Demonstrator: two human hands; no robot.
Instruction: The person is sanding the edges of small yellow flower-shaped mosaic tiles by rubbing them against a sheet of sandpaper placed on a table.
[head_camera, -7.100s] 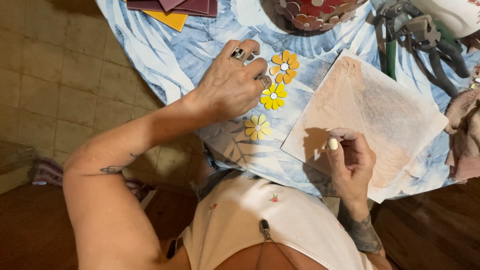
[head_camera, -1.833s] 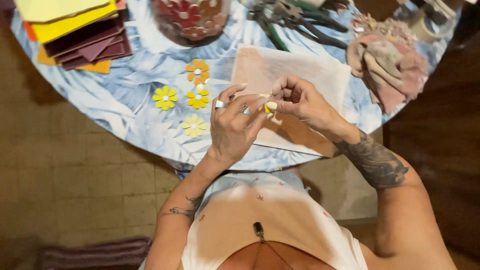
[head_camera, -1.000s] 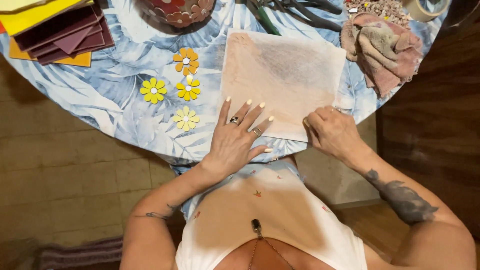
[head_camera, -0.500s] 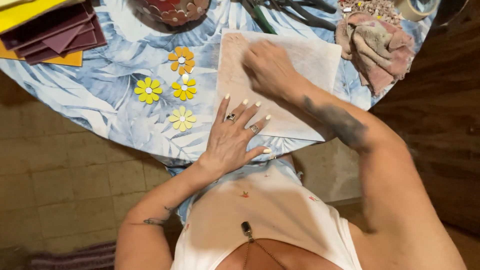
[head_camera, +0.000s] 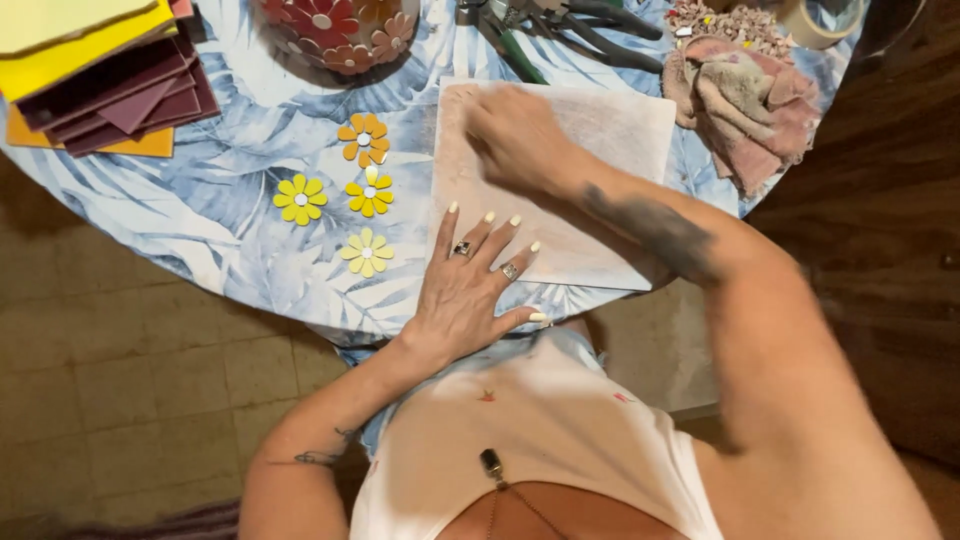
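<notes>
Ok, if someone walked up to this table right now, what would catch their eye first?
Probably the two hands on the pale square sheet at the table's near edge: the left hand lies flat with fingers spread, and the right hand is blurred over the sheet's upper left. Next, the four small yellow and orange flowers on the blue leaf-print cloth left of the sheet, and the stack of maroon and yellow sheets at far left.

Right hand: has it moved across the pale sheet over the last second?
Yes. The right hand has gone from the near right edge of the pale sheet up to its far left part, while the left hand stays flat on the near edge.
</notes>
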